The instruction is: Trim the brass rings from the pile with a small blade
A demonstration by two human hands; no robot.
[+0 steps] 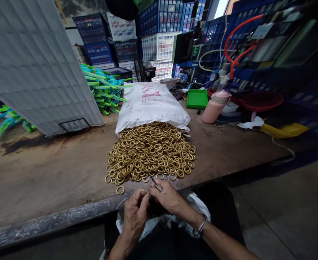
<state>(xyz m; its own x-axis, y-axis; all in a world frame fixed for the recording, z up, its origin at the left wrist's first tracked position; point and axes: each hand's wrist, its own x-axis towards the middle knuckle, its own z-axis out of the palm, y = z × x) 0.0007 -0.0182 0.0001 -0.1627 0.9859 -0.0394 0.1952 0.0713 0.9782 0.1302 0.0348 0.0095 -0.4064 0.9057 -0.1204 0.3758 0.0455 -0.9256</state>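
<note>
My left hand [136,210] is closed at the table's front edge, thumb and forefinger pinched on a gold-coloured ring that is mostly hidden by the fingers. Close beside it, my right hand [167,196] grips a small thin-bladed knife [158,186], its dark tip pointing up and left towards the rings. The fingertips of both hands nearly meet. Just beyond them spreads a pile of gold-coloured rings [150,153], spilling out of a white sack [153,103] with red print. One loose ring [120,190] lies apart at the pile's front left.
Below my hands, a pale plastic bag [199,207] hangs open at my lap. A tall grey panel [45,68] stands left, near green and blue plastic pieces [104,86]. A green tray [197,99], pink bottle [215,107] and red dish [262,100] are right. Stacked crates [159,47] rise behind.
</note>
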